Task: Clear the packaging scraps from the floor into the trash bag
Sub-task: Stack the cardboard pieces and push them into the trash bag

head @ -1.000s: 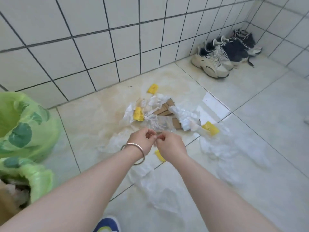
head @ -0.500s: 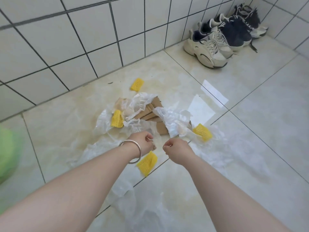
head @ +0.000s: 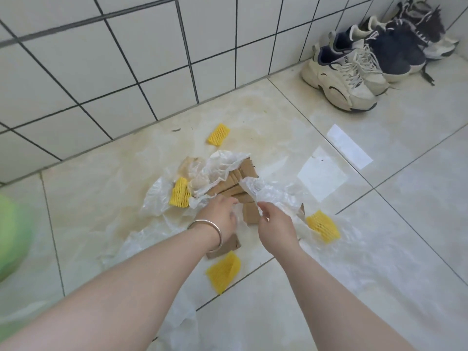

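Packaging scraps lie in a heap on the tiled floor: brown cardboard pieces [head: 236, 182], crumpled clear plastic [head: 222, 164] and several yellow foam nets, one by the wall [head: 219, 135], one in the heap [head: 180, 192], one at the right [head: 323, 225] and one near me [head: 222, 271]. My left hand [head: 220, 217], wearing a bracelet, reaches onto the heap with its fingers stretched forward. My right hand [head: 274, 222] is beside it, fingers loosely bent, fingertips at the edge of a plastic sheet [head: 271, 192]. The green trash bag [head: 11, 236] is a blur at the left edge.
A white tiled wall [head: 126, 72] runs close behind the heap. Several sneakers [head: 354, 72] stand along it at the back right. Thin plastic film [head: 367, 262] spreads over the floor to the right and towards me.
Both hands have moved forward from beside the near yellow net to the cardboard heap, and their curled fingers have loosened. The view turned right, leaving the green bag at the edge.
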